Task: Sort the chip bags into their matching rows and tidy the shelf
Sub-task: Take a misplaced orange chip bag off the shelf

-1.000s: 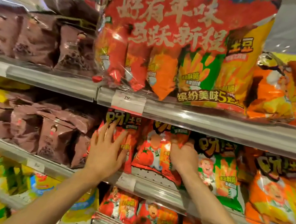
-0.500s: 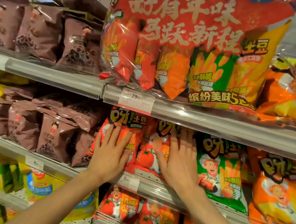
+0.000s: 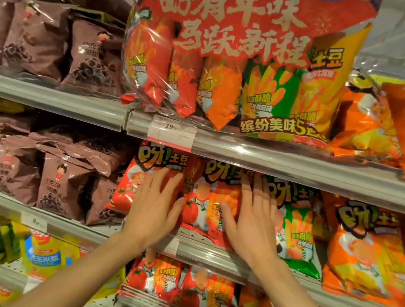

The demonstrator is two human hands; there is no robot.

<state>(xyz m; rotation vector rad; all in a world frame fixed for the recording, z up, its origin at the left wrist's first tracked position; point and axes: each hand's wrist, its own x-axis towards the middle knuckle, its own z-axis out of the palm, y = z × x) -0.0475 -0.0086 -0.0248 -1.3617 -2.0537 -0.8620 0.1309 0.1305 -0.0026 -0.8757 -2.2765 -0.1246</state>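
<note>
Both hands flat on the red tomato bags, middle shelf.
Left hand and right hand press with spread, straight fingers; the right-hand red bag stands upright between them, nearer the right, green bag just beyond.

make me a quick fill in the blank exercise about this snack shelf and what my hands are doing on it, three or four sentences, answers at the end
1. Both hands rest flat on bags whose main colour is ____.
2. The left hand and right hand both have their fingers ____.
3. Just right of the right hand stands a ____ bag.
4. Left of the red bags, the middle shelf holds bags coloured ____.

Answers: red; straight; green; brown
</note>
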